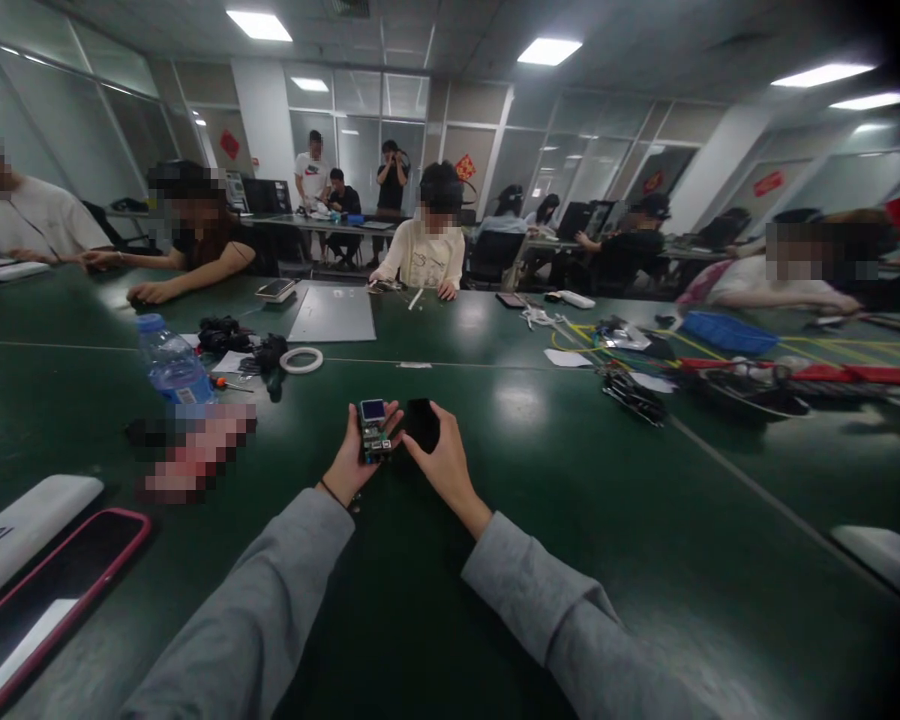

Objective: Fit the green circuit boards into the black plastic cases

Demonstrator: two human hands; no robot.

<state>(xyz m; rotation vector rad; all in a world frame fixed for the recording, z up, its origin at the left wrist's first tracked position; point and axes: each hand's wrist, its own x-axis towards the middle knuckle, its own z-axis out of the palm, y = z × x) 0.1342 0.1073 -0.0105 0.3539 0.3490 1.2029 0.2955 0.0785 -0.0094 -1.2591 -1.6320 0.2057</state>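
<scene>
In my left hand [352, 458] lies a small circuit board with a little screen [375, 432], its face turned up toward me. My thumb and fingers wrap its sides. A flat black cover or case [422, 424] is gripped between the thumb and fingers of my right hand [448, 455], just to the right of the board. The two things are close together but apart, held above the green table [420, 600]. A few tiny shiny bits [355, 503] lie by my left wrist; they are too small to name.
A water bottle [172, 365], a white tape roll [301, 361], a screwdriver [232, 385] and black cables stand or lie to the left. Nearer are a phone [52, 590] and a white power bank [30, 530]. A blue tray [727, 332] and wires are at right. Several people sit around.
</scene>
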